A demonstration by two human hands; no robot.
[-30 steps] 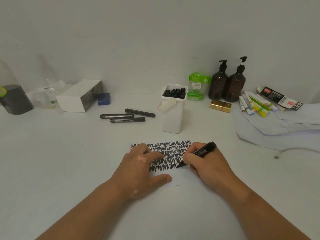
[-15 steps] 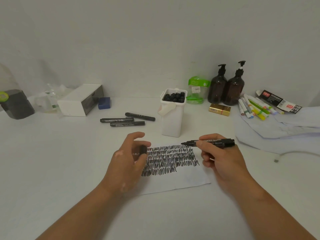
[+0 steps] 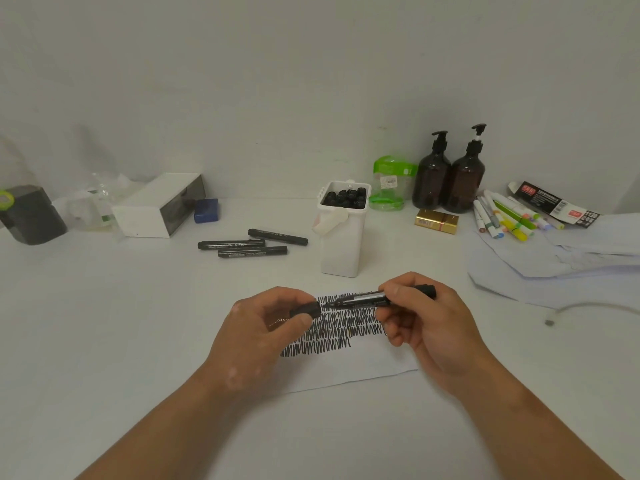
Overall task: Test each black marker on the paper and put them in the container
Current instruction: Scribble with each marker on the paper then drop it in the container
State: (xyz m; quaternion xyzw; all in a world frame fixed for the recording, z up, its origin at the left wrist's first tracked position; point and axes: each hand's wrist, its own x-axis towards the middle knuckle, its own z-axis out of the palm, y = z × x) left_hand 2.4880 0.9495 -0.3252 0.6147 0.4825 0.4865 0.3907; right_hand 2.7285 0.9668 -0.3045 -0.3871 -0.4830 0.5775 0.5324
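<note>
My right hand [image 3: 427,323] grips an uncapped black marker [image 3: 374,297], held level above the paper with its tip pointing left. My left hand [image 3: 263,336] pinches the marker's black cap [image 3: 305,310], a short gap from the tip. The white paper [image 3: 360,365] lies under both hands, covered in rows of black scribble. Behind it stands the white container [image 3: 341,244], holding several black markers. Three capped black markers [image 3: 242,244] lie on the table to the container's left.
Two brown pump bottles [image 3: 450,178], a green-lidded clear jar [image 3: 389,183] and a gold box [image 3: 437,221] stand at the back right. Coloured markers [image 3: 505,216] and loose sheets lie far right. A white box [image 3: 161,206], a blue block and a dark jar are at the back left.
The right hand lifted the marker off the paper and turned it level. The left hand left the paper holding the cap, and cap and tip have come close together.
</note>
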